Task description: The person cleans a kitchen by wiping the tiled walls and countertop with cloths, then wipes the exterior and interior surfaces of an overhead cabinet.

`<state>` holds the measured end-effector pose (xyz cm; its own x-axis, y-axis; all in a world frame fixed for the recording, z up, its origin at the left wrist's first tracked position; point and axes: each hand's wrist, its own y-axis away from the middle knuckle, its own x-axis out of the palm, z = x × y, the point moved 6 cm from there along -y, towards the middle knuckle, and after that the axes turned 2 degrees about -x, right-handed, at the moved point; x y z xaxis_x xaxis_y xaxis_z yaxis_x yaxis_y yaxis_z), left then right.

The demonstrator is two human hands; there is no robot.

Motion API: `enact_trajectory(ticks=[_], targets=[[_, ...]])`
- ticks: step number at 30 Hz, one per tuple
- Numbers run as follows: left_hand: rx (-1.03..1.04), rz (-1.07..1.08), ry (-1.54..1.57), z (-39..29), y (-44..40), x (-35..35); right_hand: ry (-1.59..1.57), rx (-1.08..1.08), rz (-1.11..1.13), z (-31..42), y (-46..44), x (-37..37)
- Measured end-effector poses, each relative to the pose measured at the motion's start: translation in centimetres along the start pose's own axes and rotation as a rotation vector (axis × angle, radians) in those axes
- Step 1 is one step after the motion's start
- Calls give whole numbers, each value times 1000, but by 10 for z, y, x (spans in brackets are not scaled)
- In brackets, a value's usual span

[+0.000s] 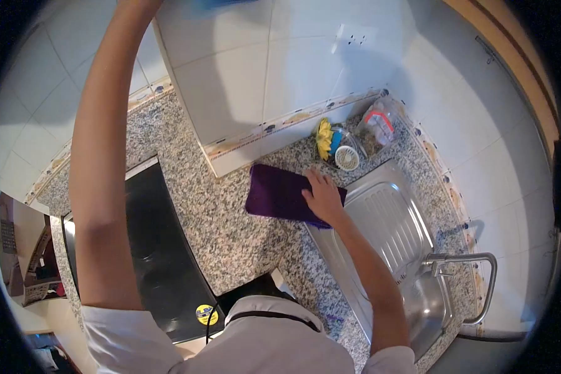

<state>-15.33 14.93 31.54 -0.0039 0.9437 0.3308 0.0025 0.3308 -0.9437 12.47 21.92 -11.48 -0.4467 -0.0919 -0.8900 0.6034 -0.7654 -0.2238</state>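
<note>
Right arm ran on a diagonal from the lower right, over the sink drainboard, forearm angled forward and inward. Right grip was palm down on the purple cloth, near the cloth's right end. Fingers were laid over the top, pointing away from the body, thumb held apart from them, so the grip was spread rather than closed. Couldn't tell if the fingertips pressed hard.

Cloth was flat on the granite table, long side crosswise, right end at the drainboard's rim. Yellow flower, white slotted disc and clear plastic bag were grouped just beyond it, by the wall.

Left arm was raised high, near straight, running up past the black cooktop. Wrist was cut off by the top edge; left grip was out of frame, so can't tell its state. Part of a blue object showed at that edge, too cropped to identify.
</note>
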Motion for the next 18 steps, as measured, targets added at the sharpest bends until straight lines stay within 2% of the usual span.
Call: enact_trajectory(ticks=[2, 3, 4, 5, 6, 8, 9, 10, 11, 12, 14, 15, 17, 18], targets=[[9, 232, 126, -9, 5, -18, 305, 66, -51, -12, -18, 14], [-28, 422, -14, 5, 0, -24, 304, 61, -64, -13, -22, 13], [-215, 675, -268, 43, 4, -22, 346, 147, 133, -20, -23, 24], [-203, 667, -261, 41, -4, -33, 383, 236, 330, -26, -22, 33], [-209, 975, -11, 30, 0, -39, 381, 239, 321, -26, -26, 27], [-224, 1562, 520, -1, 24, -65, 180, 396, 595, -32, -17, 23], [-178, 1712, 583, -4, 37, -70, 184, 393, 595, -40, -15, 15], [-123, 1863, 644, -8, 50, -76, -195, 419, 639, -44, -9, 12], [-293, 2058, 610, -11, 60, -81, -578, 434, 666, -42, -7, 9], [-617, 2076, 544, -7, 64, -86, -580, 430, 659, -36, -3, -5], [-648, 2041, 416, 7, 57, -86, -975, 262, 237, -7, -3, -67], [-639, 2035, 419, 17, 54, -84, -972, 256, 228, 0, -6, -83], [-346, 1604, 479, 34, 25, -67, -137, -353, -362, 37, -13, -153], [-336, 1594, 484, 36, 23, -62, -129, -355, -374, 50, -19, -171]])
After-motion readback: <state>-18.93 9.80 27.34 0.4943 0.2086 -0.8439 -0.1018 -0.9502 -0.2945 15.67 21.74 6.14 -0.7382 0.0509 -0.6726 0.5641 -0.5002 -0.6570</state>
